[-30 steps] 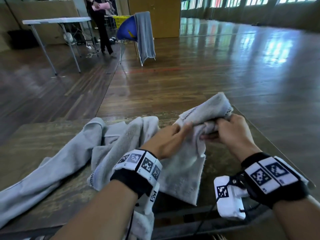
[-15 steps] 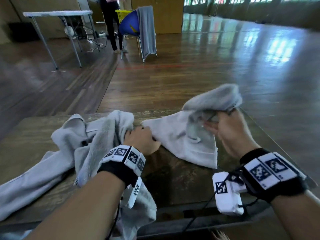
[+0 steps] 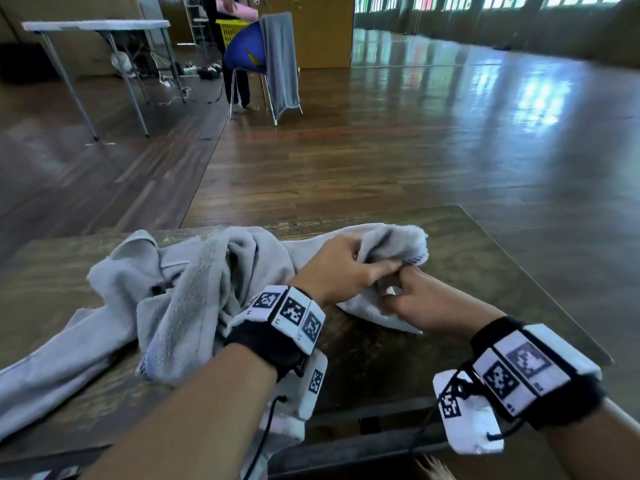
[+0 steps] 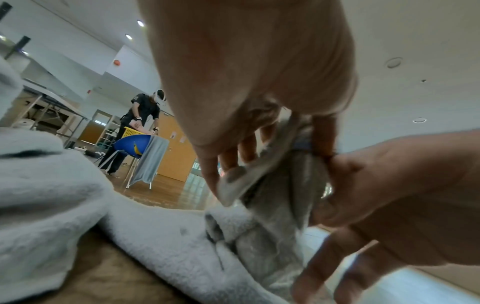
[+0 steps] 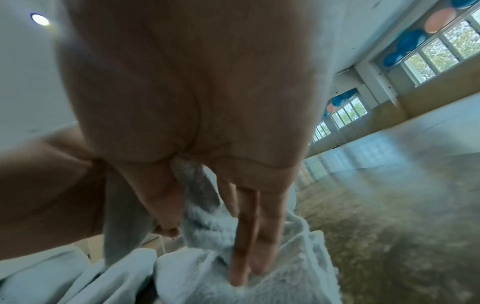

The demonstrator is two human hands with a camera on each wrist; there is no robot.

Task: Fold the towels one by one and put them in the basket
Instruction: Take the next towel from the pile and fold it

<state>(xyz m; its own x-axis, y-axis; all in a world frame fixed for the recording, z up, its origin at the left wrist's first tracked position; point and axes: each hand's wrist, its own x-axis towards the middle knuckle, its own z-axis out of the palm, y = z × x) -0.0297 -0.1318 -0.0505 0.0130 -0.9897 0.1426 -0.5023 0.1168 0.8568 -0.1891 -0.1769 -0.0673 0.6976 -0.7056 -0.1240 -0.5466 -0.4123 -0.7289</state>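
Note:
A small grey towel [image 3: 391, 240] lies bunched at the centre right of the dark wooden table [image 3: 485, 271]. My left hand [image 3: 349, 268] grips its upper fold, and the left wrist view shows the fingers pinching a towel edge [image 4: 233, 183]. My right hand [image 3: 412, 299] meets the left one from the near side and pinches the same towel, thumb against fingers [image 5: 249, 236], with cloth [image 5: 197, 232] between them. A heap of other grey towels [image 3: 194, 289] sits just left of my left wrist. The only basket I can see is one far off.
A long grey towel [image 3: 52, 372] trails off the table's left front. Far back stand a blue chair [image 3: 242, 53] with a towel over it, a yellow basket [image 3: 230, 29], a person [image 4: 140, 117] and a folding table [image 3: 97, 27]. Polished wooden floor lies beyond the table's far edge.
My left hand left the towel heap and moved right to the small towel. My right hand came down and left with the towel, so both hands now meet on it.

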